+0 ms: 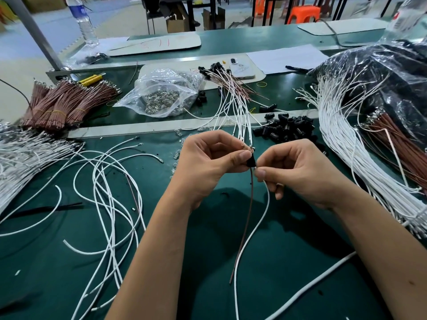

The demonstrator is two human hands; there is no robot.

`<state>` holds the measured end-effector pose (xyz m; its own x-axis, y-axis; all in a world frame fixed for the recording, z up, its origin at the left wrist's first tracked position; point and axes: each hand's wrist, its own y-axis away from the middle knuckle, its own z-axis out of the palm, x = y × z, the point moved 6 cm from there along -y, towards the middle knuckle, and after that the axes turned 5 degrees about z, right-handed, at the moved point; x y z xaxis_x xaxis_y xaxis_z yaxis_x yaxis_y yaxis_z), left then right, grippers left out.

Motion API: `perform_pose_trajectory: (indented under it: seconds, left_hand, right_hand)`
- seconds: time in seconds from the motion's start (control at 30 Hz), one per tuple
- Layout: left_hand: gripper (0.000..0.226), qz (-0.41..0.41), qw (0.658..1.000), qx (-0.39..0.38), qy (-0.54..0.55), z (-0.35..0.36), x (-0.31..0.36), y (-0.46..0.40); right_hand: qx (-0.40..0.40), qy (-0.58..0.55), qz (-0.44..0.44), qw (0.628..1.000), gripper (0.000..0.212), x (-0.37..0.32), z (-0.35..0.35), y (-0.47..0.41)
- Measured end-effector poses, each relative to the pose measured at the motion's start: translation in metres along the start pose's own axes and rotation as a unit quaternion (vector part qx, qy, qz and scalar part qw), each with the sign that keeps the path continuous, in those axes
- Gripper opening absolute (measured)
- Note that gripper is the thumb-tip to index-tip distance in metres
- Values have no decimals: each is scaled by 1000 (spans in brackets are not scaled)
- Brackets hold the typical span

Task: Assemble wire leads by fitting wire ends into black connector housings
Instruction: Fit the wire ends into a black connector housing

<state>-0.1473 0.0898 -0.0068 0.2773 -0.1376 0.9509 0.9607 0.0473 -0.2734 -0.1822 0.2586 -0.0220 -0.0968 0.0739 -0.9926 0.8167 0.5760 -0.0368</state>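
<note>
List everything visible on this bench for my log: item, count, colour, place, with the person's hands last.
black connector housing: one, black, pinched in the left hand
brown wire: one, brown, hangs from the housing
white wire: one, white, held at its tip by the right hand
loose housings: a pile, black, behind the hands
finished leads: a bunch, white and brown, centre back
brown wire bundles: several, brown, back left
white wire bundle: one large, white, right
terminal bag: one, clear, centre back
phone: one, white, far centre
water bottle: one, clear, far left
left hand: one, centre
right hand: one, centre
</note>
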Motion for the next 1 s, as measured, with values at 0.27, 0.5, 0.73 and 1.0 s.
perform_pose_trajectory:
  seconds: [0.27, 0.5, 0.73, 1.0]
  left_hand:
    - [11, 31, 999, 2, -31, 0, 1, -1]
    - [11, 68, 997, 20, -26, 2, 1, -2]
    - [10, 64, 997, 48, -9, 3, -2, -2]
    - [11, 51, 995, 81, 16, 3, -4, -1]
  right_hand:
    - [5, 44, -11, 999, 13, 2, -3, -1]
    - [20, 37, -25, 999, 13, 1, -6, -2]
    - [41, 2, -24, 999, 3, 3, -7, -2]
    - [79, 46, -48, 995, 5, 1, -9, -2]
